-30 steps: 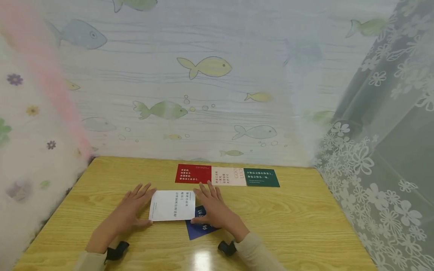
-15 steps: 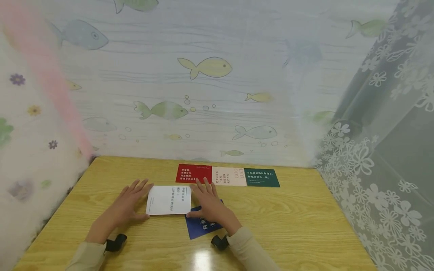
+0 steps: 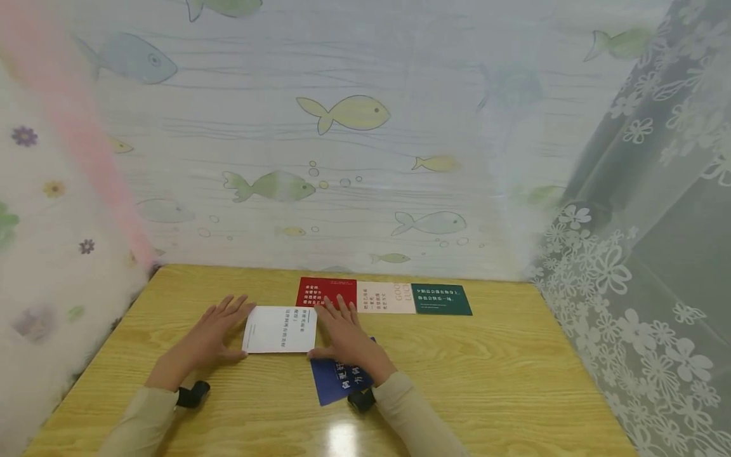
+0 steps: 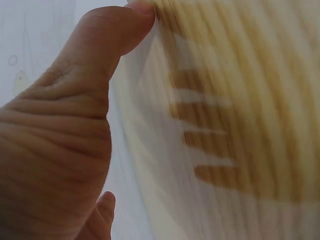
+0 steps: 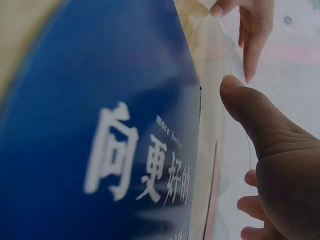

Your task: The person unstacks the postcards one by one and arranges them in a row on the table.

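Observation:
A white card with dark printed characters is held level between both hands, close over the wooden table in the head view. My left hand spans its left short side, thumb at the near corner and fingers at the far one. Across from it, my right hand holds the right side the same way. Beneath the right hand lies a tilted blue card, partly hidden by the palm and wrist. Its white lettering shows large in the right wrist view, beside the right thumb. The left thumb fills much of the left wrist view.
Along the table's back edge a red card, a pale pink card and a green card lie side by side. The right fingertips overlap the red one in view. A fish-print curtain hangs behind the table.
Both hands have moved the white card away from the body and slightly left, uncovering more of the blue card. The cards along the back edge have stayed in place.

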Action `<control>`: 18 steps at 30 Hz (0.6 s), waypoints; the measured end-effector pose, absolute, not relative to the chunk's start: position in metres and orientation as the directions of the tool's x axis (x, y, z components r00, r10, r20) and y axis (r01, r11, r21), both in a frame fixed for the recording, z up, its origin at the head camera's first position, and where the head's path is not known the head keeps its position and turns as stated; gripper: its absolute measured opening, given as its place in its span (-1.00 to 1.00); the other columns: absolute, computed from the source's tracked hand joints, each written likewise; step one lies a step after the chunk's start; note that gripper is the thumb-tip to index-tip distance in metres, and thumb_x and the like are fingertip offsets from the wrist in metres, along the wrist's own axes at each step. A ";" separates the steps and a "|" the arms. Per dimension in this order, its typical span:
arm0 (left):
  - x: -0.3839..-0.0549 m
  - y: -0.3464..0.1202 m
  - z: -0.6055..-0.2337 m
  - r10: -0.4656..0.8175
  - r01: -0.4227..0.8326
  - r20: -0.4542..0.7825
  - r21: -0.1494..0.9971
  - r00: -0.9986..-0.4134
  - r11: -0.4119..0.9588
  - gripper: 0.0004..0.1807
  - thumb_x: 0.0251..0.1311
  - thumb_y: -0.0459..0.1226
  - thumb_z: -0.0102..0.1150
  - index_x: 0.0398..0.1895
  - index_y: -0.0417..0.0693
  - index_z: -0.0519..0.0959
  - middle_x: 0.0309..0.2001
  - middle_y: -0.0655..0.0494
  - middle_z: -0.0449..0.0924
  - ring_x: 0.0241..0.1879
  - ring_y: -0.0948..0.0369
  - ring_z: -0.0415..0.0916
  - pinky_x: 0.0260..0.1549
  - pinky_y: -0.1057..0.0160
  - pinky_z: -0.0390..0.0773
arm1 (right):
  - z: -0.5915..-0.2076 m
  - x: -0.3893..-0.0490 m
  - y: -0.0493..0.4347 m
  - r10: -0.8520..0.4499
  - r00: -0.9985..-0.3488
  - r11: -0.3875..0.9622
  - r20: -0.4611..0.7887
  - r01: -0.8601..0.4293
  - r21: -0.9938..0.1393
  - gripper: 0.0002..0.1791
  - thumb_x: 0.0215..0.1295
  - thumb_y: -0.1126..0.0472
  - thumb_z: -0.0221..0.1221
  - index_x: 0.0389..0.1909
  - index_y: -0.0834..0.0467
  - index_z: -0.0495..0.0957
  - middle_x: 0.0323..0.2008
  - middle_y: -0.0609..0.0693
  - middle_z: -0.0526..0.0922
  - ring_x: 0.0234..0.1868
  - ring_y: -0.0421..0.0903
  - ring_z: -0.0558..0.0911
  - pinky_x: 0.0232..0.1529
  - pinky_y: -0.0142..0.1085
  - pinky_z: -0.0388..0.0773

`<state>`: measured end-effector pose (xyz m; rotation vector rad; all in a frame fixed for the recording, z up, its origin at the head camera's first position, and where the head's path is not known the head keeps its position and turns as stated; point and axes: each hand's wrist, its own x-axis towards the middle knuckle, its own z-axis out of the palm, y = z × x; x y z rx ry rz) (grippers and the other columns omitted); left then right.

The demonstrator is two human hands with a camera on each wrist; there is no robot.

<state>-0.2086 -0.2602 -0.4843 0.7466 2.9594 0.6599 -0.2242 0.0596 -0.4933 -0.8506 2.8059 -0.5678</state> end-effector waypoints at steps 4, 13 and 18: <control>-0.217 -0.265 -0.485 0.455 0.442 0.064 0.389 -0.888 0.808 0.07 -0.08 -0.14 0.62 0.51 -0.25 0.26 0.52 -0.40 0.11 0.48 -0.45 -0.06 0.34 -0.52 0.00 | -0.493 -0.232 0.053 -0.556 -0.829 0.778 -0.054 -0.497 -0.384 0.15 0.19 -0.26 0.38 0.63 0.08 -0.01 0.63 0.14 -0.02 0.64 0.22 -0.19 0.60 0.20 -0.26; -0.236 -0.274 -0.480 0.463 0.451 0.043 0.324 -0.885 0.832 0.06 -0.09 -0.12 0.61 0.48 -0.30 0.29 0.50 -0.42 0.12 0.46 -0.46 -0.03 0.31 -0.56 0.01 | -0.488 -0.252 0.036 -0.562 -0.821 0.791 -0.097 -0.500 -0.352 0.11 0.24 -0.25 0.34 0.63 0.08 -0.01 0.63 0.09 0.02 0.65 0.18 -0.18 0.62 0.14 -0.24; -0.247 -0.283 -0.482 0.472 0.452 0.011 0.304 -0.882 0.839 0.06 -0.04 -0.10 0.58 0.49 -0.32 0.25 0.51 -0.43 0.11 0.47 -0.47 -0.04 0.30 -0.57 0.02 | -0.489 -0.261 0.030 -0.572 -0.813 0.784 -0.107 -0.503 -0.364 0.09 0.27 -0.24 0.32 0.64 0.08 -0.02 0.63 0.08 0.03 0.65 0.17 -0.19 0.62 0.11 -0.27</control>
